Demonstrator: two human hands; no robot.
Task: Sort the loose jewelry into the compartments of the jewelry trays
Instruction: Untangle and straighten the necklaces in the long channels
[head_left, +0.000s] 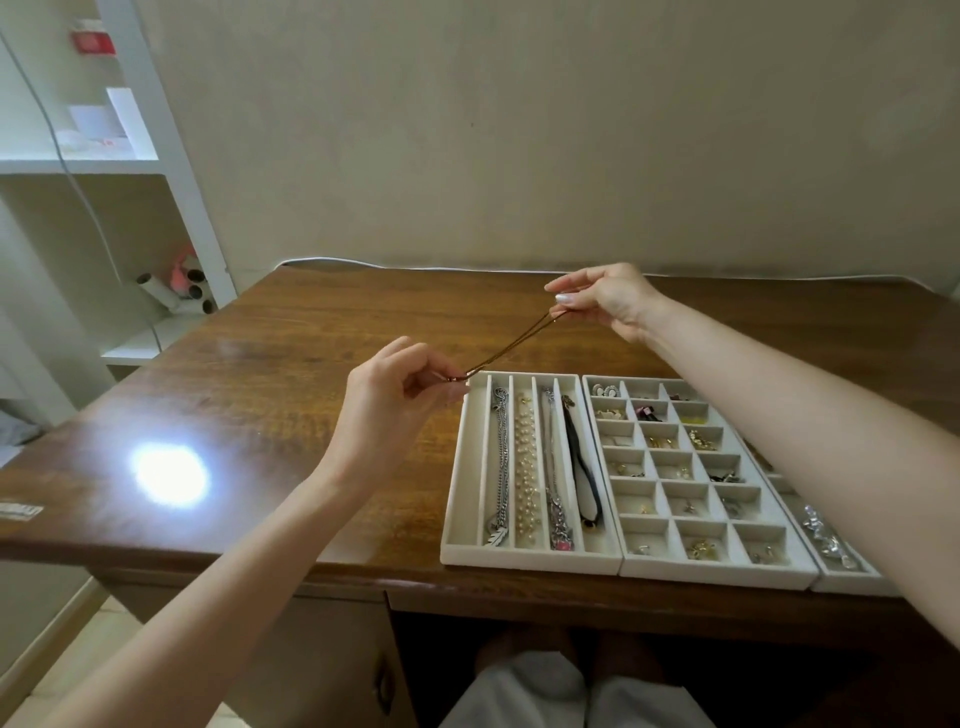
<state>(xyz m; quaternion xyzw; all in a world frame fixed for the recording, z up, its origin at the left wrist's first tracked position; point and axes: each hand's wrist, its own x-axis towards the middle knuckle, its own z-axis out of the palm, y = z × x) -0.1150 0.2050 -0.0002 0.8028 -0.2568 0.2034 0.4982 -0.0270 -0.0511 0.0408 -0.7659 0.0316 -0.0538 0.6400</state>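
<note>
A thin gold-toned chain was drawn taut in the air between both hands, above the far left corner of the long-slot tray on the table. The left hand pinched the chain's near end between thumb and fingertips, and the right hand pinched the far end the same way, higher and further back. The chain looked doubled over and very light, limp and prone to knotting, so it is probably best held at both ends and kept stretched while it is lowered lengthwise. The tray's leftmost slot appeared empty; the slots beside it held silver chains, a pearl strand and a black cord. To the right, the grid tray carried small pieces.
</note>
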